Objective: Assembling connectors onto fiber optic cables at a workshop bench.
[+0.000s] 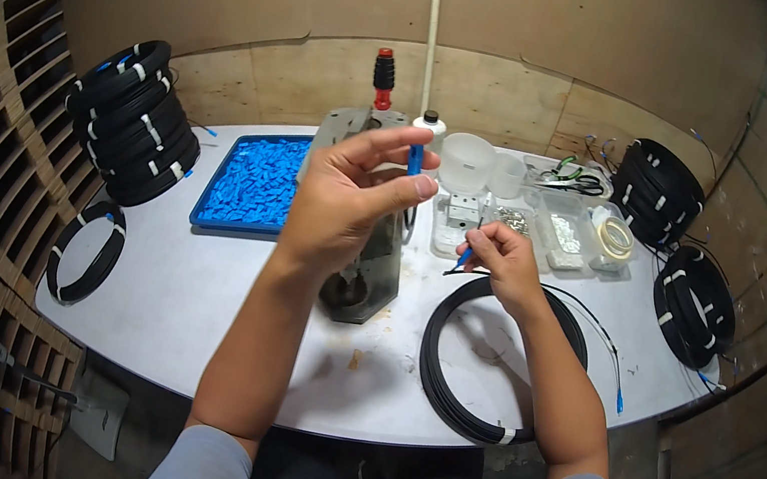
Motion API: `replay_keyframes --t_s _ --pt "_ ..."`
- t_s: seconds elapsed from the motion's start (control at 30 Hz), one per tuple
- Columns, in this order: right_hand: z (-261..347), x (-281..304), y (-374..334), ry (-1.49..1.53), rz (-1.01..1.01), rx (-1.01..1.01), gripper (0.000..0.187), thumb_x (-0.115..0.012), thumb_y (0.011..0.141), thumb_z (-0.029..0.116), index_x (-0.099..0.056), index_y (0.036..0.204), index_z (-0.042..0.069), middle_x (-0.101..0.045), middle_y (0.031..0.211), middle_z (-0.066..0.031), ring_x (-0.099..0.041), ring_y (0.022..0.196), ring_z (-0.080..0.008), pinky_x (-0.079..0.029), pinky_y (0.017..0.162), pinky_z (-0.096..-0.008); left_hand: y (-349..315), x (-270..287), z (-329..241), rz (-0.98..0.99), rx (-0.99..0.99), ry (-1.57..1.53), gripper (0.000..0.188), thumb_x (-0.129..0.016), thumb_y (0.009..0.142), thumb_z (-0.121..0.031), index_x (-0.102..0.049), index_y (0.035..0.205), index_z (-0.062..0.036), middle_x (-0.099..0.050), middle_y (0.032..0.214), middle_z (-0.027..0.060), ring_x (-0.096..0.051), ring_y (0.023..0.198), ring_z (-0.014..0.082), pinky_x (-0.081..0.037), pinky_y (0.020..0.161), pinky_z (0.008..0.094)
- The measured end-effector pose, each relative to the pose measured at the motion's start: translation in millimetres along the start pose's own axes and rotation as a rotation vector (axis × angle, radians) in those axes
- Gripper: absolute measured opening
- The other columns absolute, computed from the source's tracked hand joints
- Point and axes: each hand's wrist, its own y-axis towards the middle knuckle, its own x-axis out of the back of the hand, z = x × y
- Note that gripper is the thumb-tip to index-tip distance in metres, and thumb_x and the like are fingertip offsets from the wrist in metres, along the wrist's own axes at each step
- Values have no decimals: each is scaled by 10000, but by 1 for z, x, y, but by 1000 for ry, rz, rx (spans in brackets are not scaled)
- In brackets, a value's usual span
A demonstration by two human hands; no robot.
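Note:
My left hand [353, 179] is raised over the middle of the table. Its thumb and fingers pinch a small blue plastic connector housing [415, 160]. Lower and to the right, my right hand [507, 264] grips the end of a black cable, where a slim blue connector [465, 256] shows at the fingertips. Below that hand lies a coil of black cable [433, 354], bound with white tape. Its other end, tipped with a blue connector [620, 401], rests on the table to the right. Behind my left hand stands a metal hand press [376, 284], partly hidden.
A blue tray [237, 232] heaped with blue housings lies left of the press, whose red-and-black handle [384, 77] sticks up. Stacked cable coils [133, 127] stand left, more coils [657, 194] right. Clear boxes of small parts [560, 244], tape rolls [615, 238], cups [467, 162] and a bottle [431, 126] line the back.

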Motion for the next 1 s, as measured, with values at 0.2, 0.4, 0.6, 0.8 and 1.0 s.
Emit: replay_keyframes --t_s 0.2,0.4,0.6,0.8,1.0 --pt "4 -2 -1 9 11 84 179 -582 934 193 -594 881 22 -655 808 -67 -600 694 -108 -507 638 -252 14 -21 53 -13 86 -93 434 -717 784 0 -579 1195 27 -647 1062 116 -601 963 136 -494 854 274" --pt "6 1 0 35 -1 105 186 -606 924 202 -612 891 18 -665 792 -51 -582 659 -85 -485 610 -236 30 -22 90 -56 119 -71 436 -727 774 -3 -577 1180 57 -650 1051 130 -610 927 142 -503 837 275" --pt "8 5 -1 46 32 148 188 -593 930 197 -621 889 16 -649 769 -39 -560 646 -81 -468 607 -229 32 -29 104 -46 134 96 450 -705 782 26 -563 1207 47 -647 1061 126 -614 934 147 -501 848 274" --pt "10 7 -1 33 53 147 197 -576 937 195 -635 900 10 -639 760 -34 -553 644 -79 -459 602 -225 37 -23 118 14 209 -123 452 -684 795 38 -553 1228 40 -640 1075 124 -609 943 153 -494 854 281" --pt "13 9 -2 -8 4 155 197 -588 930 194 -643 891 9 -634 740 -31 -549 624 -77 -453 584 -220 42 -20 117 84 269 -171 435 -667 809 29 -553 1229 35 -632 1080 115 -599 968 161 -489 865 280"
